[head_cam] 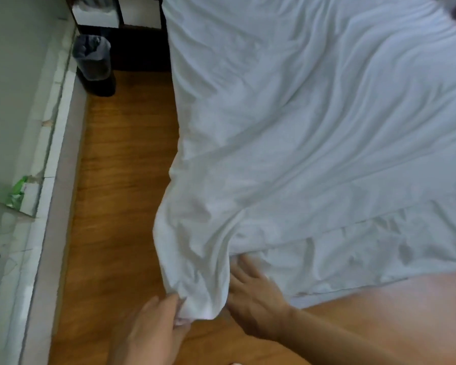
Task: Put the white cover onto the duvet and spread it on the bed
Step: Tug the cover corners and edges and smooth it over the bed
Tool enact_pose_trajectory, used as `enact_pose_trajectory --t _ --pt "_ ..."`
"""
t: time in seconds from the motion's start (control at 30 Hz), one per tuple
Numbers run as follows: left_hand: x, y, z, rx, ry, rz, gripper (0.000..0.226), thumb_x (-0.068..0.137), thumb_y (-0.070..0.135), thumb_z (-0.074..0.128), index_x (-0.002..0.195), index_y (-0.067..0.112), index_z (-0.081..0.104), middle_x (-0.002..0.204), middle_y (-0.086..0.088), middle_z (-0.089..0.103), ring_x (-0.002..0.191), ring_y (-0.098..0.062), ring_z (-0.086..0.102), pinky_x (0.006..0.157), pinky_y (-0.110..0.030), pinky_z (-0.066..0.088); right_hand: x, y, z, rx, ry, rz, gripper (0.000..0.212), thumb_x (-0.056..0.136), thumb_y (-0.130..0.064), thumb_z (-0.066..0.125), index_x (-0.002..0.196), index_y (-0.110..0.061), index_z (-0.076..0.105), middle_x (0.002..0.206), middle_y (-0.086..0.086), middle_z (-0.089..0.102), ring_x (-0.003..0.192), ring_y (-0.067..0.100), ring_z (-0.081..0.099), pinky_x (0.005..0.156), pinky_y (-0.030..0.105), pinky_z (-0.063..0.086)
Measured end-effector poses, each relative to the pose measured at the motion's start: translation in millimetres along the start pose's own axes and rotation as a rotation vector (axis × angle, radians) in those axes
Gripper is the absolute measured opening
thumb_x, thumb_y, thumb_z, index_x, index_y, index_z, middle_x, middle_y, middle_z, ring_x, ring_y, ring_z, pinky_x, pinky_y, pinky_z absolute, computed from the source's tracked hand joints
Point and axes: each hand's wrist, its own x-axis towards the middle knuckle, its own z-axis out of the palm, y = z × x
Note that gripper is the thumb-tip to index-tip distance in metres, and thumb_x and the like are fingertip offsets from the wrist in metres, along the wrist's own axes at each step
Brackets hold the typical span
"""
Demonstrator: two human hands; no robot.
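White bedding being handled at the corner of a bed, beside a wooden floor.

A lined bin (94,61) stands far left by the wall; the left hand (153,330) pinches the hanging corner of the white cover (300,127), which lies rumpled over the bed (379,259), while the right hand (253,296), fingers spread and fairly straight, rests flat against the fabric just beside that corner.
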Motion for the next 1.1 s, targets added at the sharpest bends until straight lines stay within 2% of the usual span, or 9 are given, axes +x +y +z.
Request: enact_pose_trajectory --t 0.07,0.23,0.33,0.53,0.7,0.8,0.9,1.0,1.1 --pt "13.5 30.8 -17.6 0.262 0.117 0.025 0.066 0.085 0.068 0.058 0.14 0.037 0.038 0.127 0.004 0.048 0.118 -0.02 0.052 0.094 -0.037 0.046 -39.5 45.6 -4.7 -0.098 0.023 0.274 0.1 0.072 -0.044 0.079 0.156 -0.018 0.032 0.161 0.012 0.031 0.153 0.038 0.02 0.116 0.066 0.023" --pt "61.3 145.6 -1.0 0.196 0.292 0.43 0.1 0.087 0.073 0.053 0.161 0.023 0.01 0.165 -0.01 0.018 0.147 -0.032 0.029 0.115 -0.048 0.029 -129.0 121.2 -25.5 -0.198 0.032 0.852 0.087 0.09 -0.078 0.033 0.16 -0.03 0.018 0.166 0.01 0.018 0.153 0.043 0.016 0.116 0.071 0.018" --pt "111.4 181.1 11.5 0.216 0.314 0.419 0.077 0.082 0.061 0.07 0.139 0.013 0.053 0.126 -0.02 0.058 0.109 -0.041 0.059 0.087 -0.052 0.051 -143.7 148.7 -41.5 -0.024 0.062 1.069 0.096 0.082 -0.085 0.038 0.158 -0.044 -0.004 0.167 0.007 -0.004 0.154 0.042 -0.006 0.118 0.068 0.007" --pt "93.8 234.9 33.4 -0.211 0.163 0.609 0.02 0.09 0.035 0.055 0.11 0.037 0.051 0.086 0.005 0.069 0.084 -0.023 0.069 0.068 -0.033 0.051 -151.8 181.3 -47.7 0.748 0.392 1.044 0.037 0.087 -0.051 0.059 0.12 -0.035 0.056 0.119 0.006 0.061 0.115 0.043 0.056 0.088 0.058 0.045" --pt "84.8 304.1 87.4 0.433 -0.172 0.351 0.102 0.073 0.084 -0.012 0.159 0.039 0.018 0.158 -0.006 0.04 0.141 -0.022 0.045 0.112 -0.034 0.039 -195.1 238.8 -74.2 1.595 0.655 0.874 0.038 0.085 -0.027 0.066 0.123 -0.024 0.065 0.112 0.004 0.069 0.108 0.023 0.064 0.093 0.042 0.051" --pt "85.3 385.6 109.0 0.397 -0.017 0.32 0.078 0.098 0.071 0.025 0.159 0.023 0.02 0.156 -0.01 0.037 0.141 -0.023 0.042 0.109 -0.036 0.036 -224.4 310.4 -98.6 2.007 0.92 0.953 0.063 0.088 -0.03 0.069 0.14 -0.004 0.046 0.123 0.019 0.065 0.097 0.031 0.072 0.078 0.044 0.058" --pt "105.6 480.1 119.3 0.428 0.214 0.394 0.086 0.076 0.069 0.07 0.14 0.016 0.05 0.125 -0.009 0.058 0.106 -0.03 0.06 0.077 -0.044 0.05 -244.1 393.5 -134.1 2.236 1.075 0.966 0.074 0.09 -0.045 0.068 0.142 0.001 0.044 0.138 0.023 0.056 0.116 0.037 0.063 0.099 0.047 0.053" --pt "156.0 530.3 127.2 0.409 0.355 0.285 0.091 0.081 0.067 0.066 0.151 0.016 0.039 0.141 -0.011 0.051 0.112 -0.033 0.059 0.078 -0.046 0.052 -241.0 444.1 -158.7 2.203 1.091 0.988 0.048 0.092 -0.04 0.071 0.127 -0.011 0.054 0.091 0.01 0.061 0.06 0.019 0.059 0.056 0.031 0.053" --pt "194.8 552.3 120.6 0.342 0.444 0.364 0.048 0.092 0.05 0.056 0.127 0.018 0.059 0.101 -0.006 0.065 0.079 -0.031 0.064 0.063 -0.04 0.052 -272.7 462.4 -158.7 1.977 0.983 0.994 0.023 0.097 -0.023 0.059 0.112 -0.011 0.047 0.078 0.006 0.049 0.044 0.013 0.041 0.042 0.022 0.034"
